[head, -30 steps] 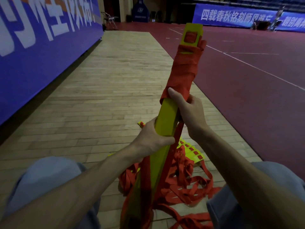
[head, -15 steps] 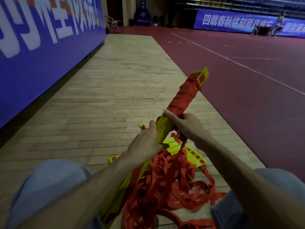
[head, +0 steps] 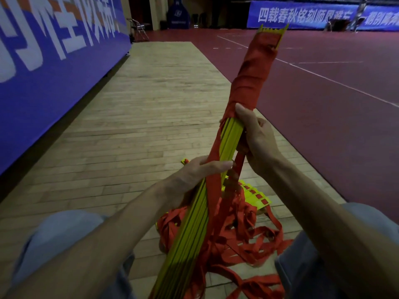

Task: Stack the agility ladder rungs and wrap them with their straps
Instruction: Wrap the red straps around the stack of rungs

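A stack of yellow ladder rungs (head: 190, 231) stands tilted up between my knees, edges toward me. Its upper half is wound in red strap wrapping (head: 252, 72), with yellow rung ends (head: 273, 31) sticking out at the top. My right hand (head: 257, 137) grips the stack just below the wrapping, thumb on the wrap's lower edge. My left hand (head: 200, 171) holds the stack lower down, its thumb pressing a red strap (head: 212, 175) that crosses the yellow edges. Loose red straps (head: 237, 234) lie heaped on the floor with several more yellow rungs (head: 257, 196).
I sit on a pale wooden floor strip (head: 140, 126), my knees in light blue trousers (head: 56, 234) at both sides. A blue banner wall (head: 43, 61) runs along the left. Dark red court flooring (head: 334, 93) spreads to the right. A folding chair (head: 138, 29) stands far back.
The bundle swung down and came back up, now turned edge-on to me. My right hand kept its grip below the wrapping; my left thumb now pins a strap across the rungs.
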`<state>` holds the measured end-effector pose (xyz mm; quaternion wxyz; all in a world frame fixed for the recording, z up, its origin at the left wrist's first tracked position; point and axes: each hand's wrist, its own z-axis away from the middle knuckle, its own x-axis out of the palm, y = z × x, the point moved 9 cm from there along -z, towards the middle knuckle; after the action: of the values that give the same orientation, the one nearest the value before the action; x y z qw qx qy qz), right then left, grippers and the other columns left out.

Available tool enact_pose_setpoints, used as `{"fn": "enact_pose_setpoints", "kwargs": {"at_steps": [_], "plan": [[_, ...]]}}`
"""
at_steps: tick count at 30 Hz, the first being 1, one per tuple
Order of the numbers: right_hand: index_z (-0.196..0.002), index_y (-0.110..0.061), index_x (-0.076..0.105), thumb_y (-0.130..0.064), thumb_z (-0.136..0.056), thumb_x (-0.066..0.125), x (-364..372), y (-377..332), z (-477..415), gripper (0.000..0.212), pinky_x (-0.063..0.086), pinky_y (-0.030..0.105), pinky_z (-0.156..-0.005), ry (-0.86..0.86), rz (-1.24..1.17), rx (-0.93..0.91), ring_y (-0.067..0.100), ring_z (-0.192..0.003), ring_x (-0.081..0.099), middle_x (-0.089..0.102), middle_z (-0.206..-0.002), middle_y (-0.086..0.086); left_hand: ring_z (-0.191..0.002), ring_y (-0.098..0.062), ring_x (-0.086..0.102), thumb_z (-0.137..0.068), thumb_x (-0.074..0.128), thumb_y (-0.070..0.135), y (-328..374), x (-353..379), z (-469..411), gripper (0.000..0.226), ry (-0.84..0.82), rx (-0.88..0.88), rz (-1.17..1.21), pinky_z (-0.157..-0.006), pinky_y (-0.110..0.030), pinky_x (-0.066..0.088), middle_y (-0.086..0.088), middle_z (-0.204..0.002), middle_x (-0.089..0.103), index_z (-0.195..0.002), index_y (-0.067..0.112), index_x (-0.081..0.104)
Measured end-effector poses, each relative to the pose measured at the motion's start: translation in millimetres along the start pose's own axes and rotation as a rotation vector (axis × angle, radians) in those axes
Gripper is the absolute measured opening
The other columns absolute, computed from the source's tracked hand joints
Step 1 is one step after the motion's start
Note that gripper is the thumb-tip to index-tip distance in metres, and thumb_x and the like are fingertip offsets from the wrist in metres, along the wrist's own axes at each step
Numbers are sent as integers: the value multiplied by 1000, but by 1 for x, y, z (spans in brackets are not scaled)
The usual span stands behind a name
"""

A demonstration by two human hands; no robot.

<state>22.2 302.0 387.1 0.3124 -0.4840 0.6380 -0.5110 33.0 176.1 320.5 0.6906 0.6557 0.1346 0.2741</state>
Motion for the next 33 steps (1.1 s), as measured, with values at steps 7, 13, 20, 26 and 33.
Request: {"fn": "enact_pose_setpoints", "kwargs": {"at_steps": [7, 13, 20, 26, 33], "plan": [[-75, 2, 64, -61, -89, 56, 12, 12, -1, 65, 42, 26, -40, -168, 233, 54, 20, -43, 54, 58, -64, 15, -56, -22, 63, -64, 80, 23, -14, -12, -4, 14, 113, -49, 82, -55, -29, 53, -9, -70, 64, -71, 14, 71], [-76, 5, 69, -72, -83, 42, 24, 43, 7, 83, 52, 35, -56, -312, 465, 267, 28, -53, 64, 67, -70, 24, -70, -27, 66, -69, 86, 17, -22, -64, -6, 26, 566, -57, -244, -74, -48, 56, -18, -86, 72, -88, 7, 71], [-62, -14, 68, -61, -84, 64, 14, 66, 14, 51, 44, 18, -42, -127, 483, 374, 10, -39, 57, 62, -48, -2, -79, -16, 72, -54, 79, 50, -23, -56, -2, 65, 476, -160, -503, -77, -39, 60, 0, -91, 72, -109, 24, 57], [-73, -17, 75, -65, -72, 70, 10, 65, 17, 48, 43, 22, -42, 22, 633, 279, 4, -45, 59, 69, -60, -2, -77, -25, 74, -61, 75, 42, -26, -50, -1, 46, 389, -77, -451, -82, -51, 59, -8, -83, 76, -102, 22, 65], [-71, -18, 65, -50, -87, 58, 15, 19, 6, 37, 48, 26, -54, -5, 154, 158, 11, -58, 61, 64, -62, -4, -69, -26, 70, -78, 75, 52, 28, -38, 5, 29, 432, 352, -245, -66, -39, 57, -9, -77, 73, -92, 27, 65]]}}
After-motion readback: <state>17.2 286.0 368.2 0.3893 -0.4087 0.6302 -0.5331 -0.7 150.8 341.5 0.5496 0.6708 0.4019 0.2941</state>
